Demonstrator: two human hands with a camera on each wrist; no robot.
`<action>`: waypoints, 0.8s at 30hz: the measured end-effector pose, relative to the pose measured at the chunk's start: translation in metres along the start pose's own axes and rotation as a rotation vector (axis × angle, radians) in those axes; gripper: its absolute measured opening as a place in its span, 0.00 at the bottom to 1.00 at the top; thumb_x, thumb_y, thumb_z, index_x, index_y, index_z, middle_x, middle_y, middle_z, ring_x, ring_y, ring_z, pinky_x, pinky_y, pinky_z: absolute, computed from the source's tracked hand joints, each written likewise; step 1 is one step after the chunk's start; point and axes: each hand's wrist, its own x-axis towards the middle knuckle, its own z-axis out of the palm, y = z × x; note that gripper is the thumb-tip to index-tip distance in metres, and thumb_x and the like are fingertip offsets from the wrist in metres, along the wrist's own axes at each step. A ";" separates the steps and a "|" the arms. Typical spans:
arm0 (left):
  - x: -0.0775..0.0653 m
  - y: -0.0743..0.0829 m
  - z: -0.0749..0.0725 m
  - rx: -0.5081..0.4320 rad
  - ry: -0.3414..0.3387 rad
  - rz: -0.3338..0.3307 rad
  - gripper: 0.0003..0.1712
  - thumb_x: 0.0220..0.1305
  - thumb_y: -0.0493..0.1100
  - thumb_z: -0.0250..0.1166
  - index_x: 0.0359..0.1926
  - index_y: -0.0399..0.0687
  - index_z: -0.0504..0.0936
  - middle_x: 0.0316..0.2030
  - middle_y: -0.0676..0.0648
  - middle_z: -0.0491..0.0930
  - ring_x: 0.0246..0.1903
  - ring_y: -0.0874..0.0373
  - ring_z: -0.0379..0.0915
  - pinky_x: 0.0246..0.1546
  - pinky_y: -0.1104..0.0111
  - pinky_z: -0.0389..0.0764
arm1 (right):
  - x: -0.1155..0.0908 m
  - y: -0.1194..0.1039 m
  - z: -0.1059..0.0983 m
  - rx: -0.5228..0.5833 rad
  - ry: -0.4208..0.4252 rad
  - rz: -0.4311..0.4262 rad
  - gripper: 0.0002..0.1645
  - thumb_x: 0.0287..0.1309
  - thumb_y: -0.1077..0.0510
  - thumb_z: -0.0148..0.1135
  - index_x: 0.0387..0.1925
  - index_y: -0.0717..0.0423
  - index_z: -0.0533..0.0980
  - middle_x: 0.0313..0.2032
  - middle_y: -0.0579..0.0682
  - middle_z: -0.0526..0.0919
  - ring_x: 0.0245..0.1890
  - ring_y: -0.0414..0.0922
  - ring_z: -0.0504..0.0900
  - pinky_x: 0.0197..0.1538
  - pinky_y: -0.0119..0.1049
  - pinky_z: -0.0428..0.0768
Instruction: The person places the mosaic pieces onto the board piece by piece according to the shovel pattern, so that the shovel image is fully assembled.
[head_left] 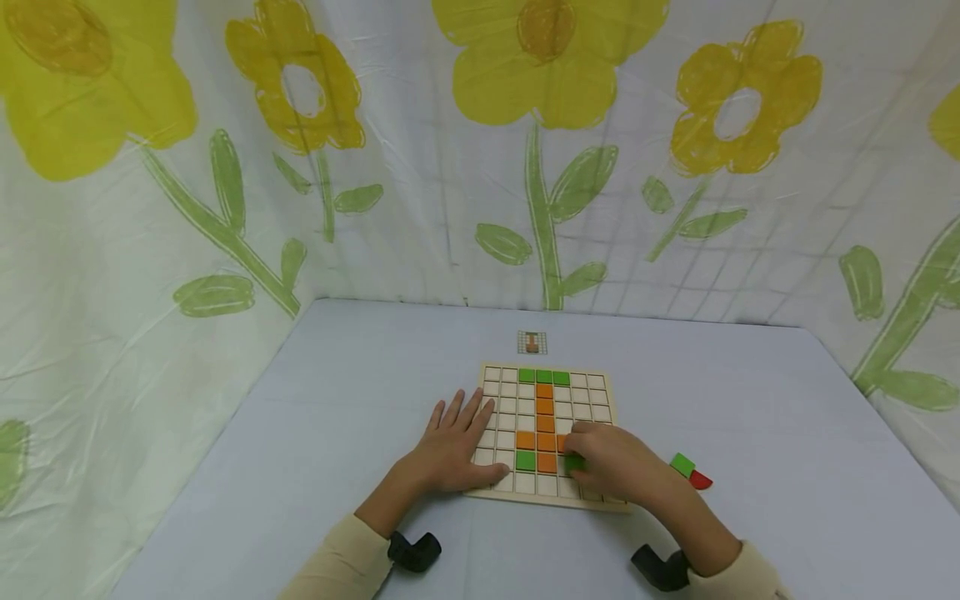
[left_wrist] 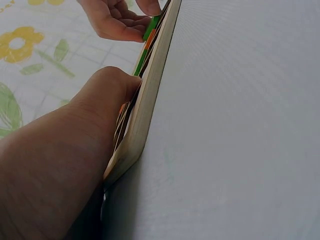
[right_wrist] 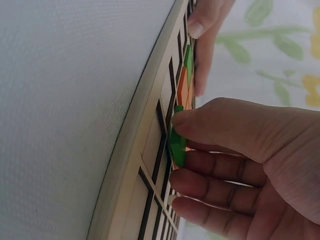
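A wooden grid board (head_left: 547, 501) lies on the table. My left hand (head_left: 452, 454) rests along its left side, fingers spread and thumb on the lower left squares. My right hand (head_left: 618, 460) is over the lower right part of the board. Between thumb and fingers it pinches a green square tile (right_wrist: 177, 145), tilted at the grid. Green tiles (head_left: 544, 377) make a short row at the top of the board. Below them runs a column of orange tiles (head_left: 545, 407), with another orange tile (head_left: 526, 440) and a green tile (head_left: 526, 461) to its left.
Right of the board, a loose green tile (head_left: 682, 464) lies against a red rounded piece (head_left: 701, 481). A small card with a grid picture (head_left: 532, 342) is behind the board. A white curtain with painted flowers (head_left: 405, 225) hangs past the table's far edge.
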 end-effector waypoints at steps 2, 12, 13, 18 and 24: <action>0.000 0.000 0.000 0.000 0.001 0.001 0.58 0.63 0.74 0.55 0.80 0.45 0.47 0.79 0.41 0.39 0.77 0.39 0.30 0.70 0.40 0.35 | 0.001 0.000 0.001 0.000 -0.001 -0.007 0.11 0.48 0.62 0.78 0.36 0.54 0.86 0.32 0.43 0.81 0.30 0.37 0.73 0.36 0.35 0.79; -0.001 0.001 -0.001 0.000 0.007 0.002 0.57 0.63 0.73 0.55 0.80 0.45 0.48 0.79 0.41 0.40 0.77 0.39 0.30 0.70 0.40 0.36 | 0.004 -0.001 0.004 -0.003 -0.004 -0.013 0.10 0.48 0.61 0.79 0.34 0.53 0.85 0.30 0.40 0.77 0.28 0.36 0.71 0.35 0.33 0.78; -0.001 0.001 0.000 -0.002 0.008 0.002 0.57 0.63 0.73 0.55 0.80 0.45 0.48 0.79 0.41 0.40 0.77 0.39 0.30 0.70 0.40 0.36 | 0.004 -0.001 0.004 -0.003 -0.004 -0.013 0.10 0.48 0.61 0.79 0.34 0.53 0.85 0.29 0.40 0.77 0.28 0.36 0.71 0.35 0.33 0.78; 0.000 0.001 0.000 0.000 0.006 0.003 0.57 0.64 0.73 0.55 0.80 0.45 0.47 0.79 0.41 0.40 0.77 0.39 0.30 0.70 0.40 0.36 | 0.005 -0.003 0.004 0.007 -0.009 -0.010 0.09 0.49 0.62 0.78 0.34 0.53 0.86 0.29 0.41 0.77 0.28 0.37 0.70 0.34 0.33 0.77; 0.000 0.001 0.000 0.005 0.003 -0.004 0.57 0.64 0.74 0.55 0.80 0.46 0.48 0.79 0.41 0.40 0.77 0.39 0.30 0.70 0.41 0.36 | 0.004 -0.005 0.005 0.030 0.010 -0.031 0.06 0.51 0.64 0.77 0.30 0.52 0.86 0.28 0.39 0.76 0.26 0.36 0.69 0.33 0.32 0.76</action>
